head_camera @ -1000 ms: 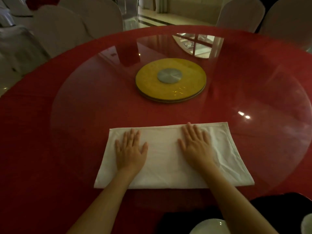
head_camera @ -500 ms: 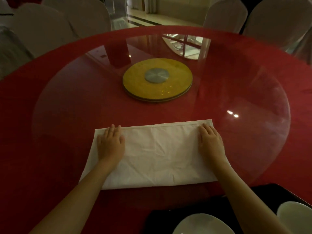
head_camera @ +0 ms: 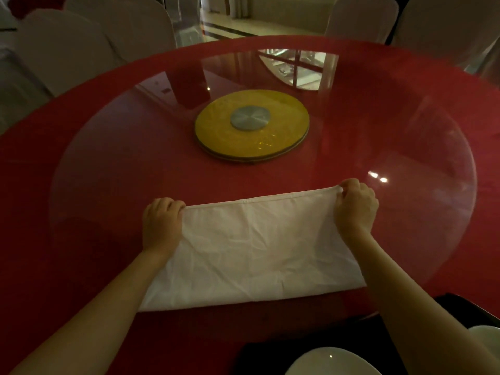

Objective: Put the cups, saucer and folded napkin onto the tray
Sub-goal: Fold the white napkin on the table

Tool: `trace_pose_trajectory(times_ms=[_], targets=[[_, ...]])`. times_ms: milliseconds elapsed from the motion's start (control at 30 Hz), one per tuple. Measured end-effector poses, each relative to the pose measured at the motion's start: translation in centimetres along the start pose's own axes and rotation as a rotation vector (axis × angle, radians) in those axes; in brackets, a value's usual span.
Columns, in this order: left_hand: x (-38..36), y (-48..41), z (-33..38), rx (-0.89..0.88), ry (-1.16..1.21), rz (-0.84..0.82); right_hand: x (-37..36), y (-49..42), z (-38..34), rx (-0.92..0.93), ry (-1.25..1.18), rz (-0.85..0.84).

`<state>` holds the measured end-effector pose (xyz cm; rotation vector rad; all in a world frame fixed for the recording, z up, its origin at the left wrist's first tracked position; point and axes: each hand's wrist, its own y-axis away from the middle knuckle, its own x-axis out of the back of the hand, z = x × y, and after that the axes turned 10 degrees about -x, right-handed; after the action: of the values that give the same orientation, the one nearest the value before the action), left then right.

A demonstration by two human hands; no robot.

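Observation:
A white napkin point(head_camera: 254, 253) lies folded into a wide rectangle on the glass-topped red table. My left hand point(head_camera: 161, 226) pinches its far left corner. My right hand point(head_camera: 355, 207) pinches its far right corner, and that far edge is lifted slightly. A black tray point(head_camera: 311, 345) sits at the near right, partly under my right forearm. On it a white saucer point(head_camera: 332, 362) shows at the bottom edge of the frame, and part of a white cup point(head_camera: 487, 339) shows at the right edge.
A yellow turntable base point(head_camera: 251, 125) with a metal hub stands at the table's centre under the round glass top point(head_camera: 433, 212). White-covered chairs point(head_camera: 81, 44) ring the far side of the red table.
Both hands slid outward from flat on the napkin's middle to its far corners, then curled into a pinch on those corners. The far edge has risen a little.

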<state>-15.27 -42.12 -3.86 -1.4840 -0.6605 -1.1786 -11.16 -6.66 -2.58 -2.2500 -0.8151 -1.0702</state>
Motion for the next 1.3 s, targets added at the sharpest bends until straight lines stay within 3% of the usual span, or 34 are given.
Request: trace_pose_trajectory(times_ms=[533,700,1100,1200,1233,1300], targets=[[-0.3,0.5,-0.1,0.096,0.087,0.019,-1.8,-2.2,-1.7,0.052,-0.152,0.093],[-0.1,0.3,0.0,0.133,0.083,0.026,-3.0,-2.8,-1.1,0.044,0.028,-0.029],[1.7,-0.4,0.9,0.328,0.081,-0.019,-1.9,-1.8,-2.4,0.044,0.112,-0.019],[3.4,2.4,4.2,0.156,0.203,0.021,-1.1,3.3,-5.2,0.237,-0.038,0.0],[3.7,4.1,5.8,0.096,0.241,-0.007,-1.1,6.2,-6.1,0.344,-0.113,-0.079],[3.6,7.6,8.0,0.028,0.211,-0.216,-1.6,12.4,-6.8,0.592,-0.105,-0.334]])
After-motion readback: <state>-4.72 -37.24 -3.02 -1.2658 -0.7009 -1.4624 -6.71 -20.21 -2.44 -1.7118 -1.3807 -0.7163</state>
